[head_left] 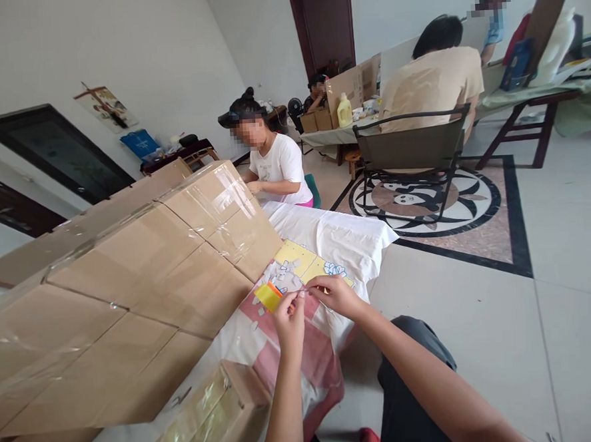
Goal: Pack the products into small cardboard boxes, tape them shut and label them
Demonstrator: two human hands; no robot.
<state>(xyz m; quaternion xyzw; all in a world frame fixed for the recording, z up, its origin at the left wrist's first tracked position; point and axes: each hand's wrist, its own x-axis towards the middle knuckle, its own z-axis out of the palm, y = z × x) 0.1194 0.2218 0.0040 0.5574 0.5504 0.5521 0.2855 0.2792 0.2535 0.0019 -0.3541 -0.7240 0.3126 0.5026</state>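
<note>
My left hand (290,313) and my right hand (336,294) meet over the edge of the cloth-covered table, fingertips pinched together. Between them is something small and thin, too tiny to make out. Just left of my left hand lies a bright yellow piece (267,297) with an orange strip (274,287) along it. Behind my fingers, many small greyish-white pieces (285,273) are scattered on a yellow patterned sheet (293,253). A cluster of blue-and-white pieces (334,269) sits beyond my right hand.
Taped cardboard boxes (142,264) form a wall along the left. Another carton (212,413) stands near my left forearm. A person in a white shirt (284,161) works at the table's far end. Another person (432,82) sits in a dark chair (411,150).
</note>
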